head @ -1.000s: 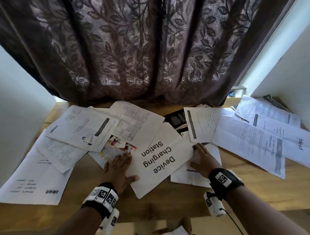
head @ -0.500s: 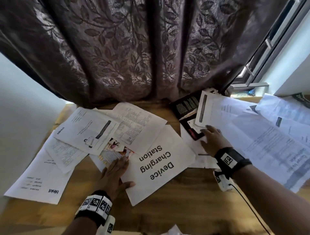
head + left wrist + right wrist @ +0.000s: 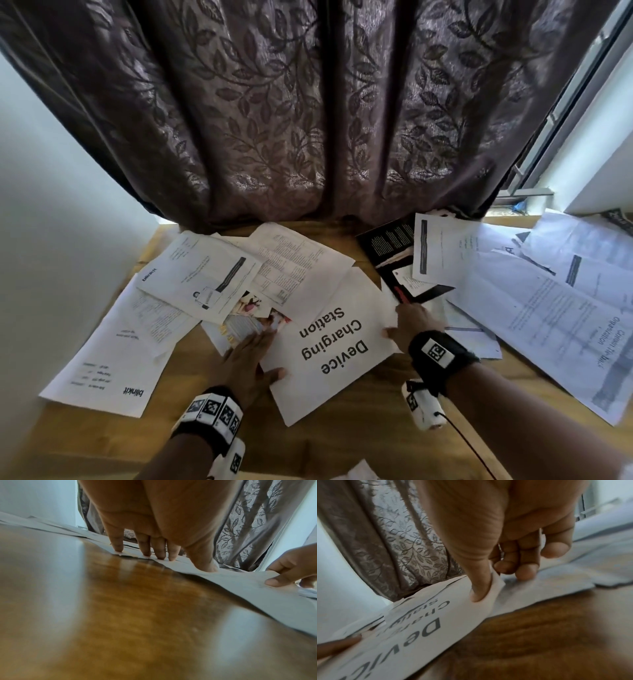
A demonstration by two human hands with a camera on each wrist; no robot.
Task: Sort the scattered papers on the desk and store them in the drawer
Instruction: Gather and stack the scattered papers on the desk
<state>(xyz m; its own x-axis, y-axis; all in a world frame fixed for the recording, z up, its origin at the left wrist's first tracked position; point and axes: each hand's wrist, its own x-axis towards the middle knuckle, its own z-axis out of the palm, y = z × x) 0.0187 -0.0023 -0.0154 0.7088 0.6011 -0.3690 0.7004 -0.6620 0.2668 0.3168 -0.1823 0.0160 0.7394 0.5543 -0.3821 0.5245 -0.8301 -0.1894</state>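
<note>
A white sheet printed "Device Charging Station" (image 3: 335, 342) lies in the middle of the wooden desk (image 3: 342, 445), over other papers. My left hand (image 3: 251, 356) rests flat at its left edge, fingers straight on the papers (image 3: 145, 553) and thumb on the sheet. My right hand (image 3: 411, 322) pinches the sheet's right edge (image 3: 419, 622), thumb (image 3: 479, 588) on top and fingers curled behind. That edge is lifted slightly off the desk (image 3: 240, 582). No drawer is in view.
Several loose sheets cover the desk's left side, among them a "blinkit" sheet (image 3: 102, 363) and a colour leaflet (image 3: 246, 325). A black booklet (image 3: 387, 240) and more white sheets (image 3: 548, 325) lie at the right. A dark leaf-patterned curtain (image 3: 308, 120) hangs behind; a wall (image 3: 51, 240) stands at the left.
My right hand has left the sheets at the right, moved left and taken hold of the "Device Charging Station" sheet's right edge. My left hand has stayed in place.
</note>
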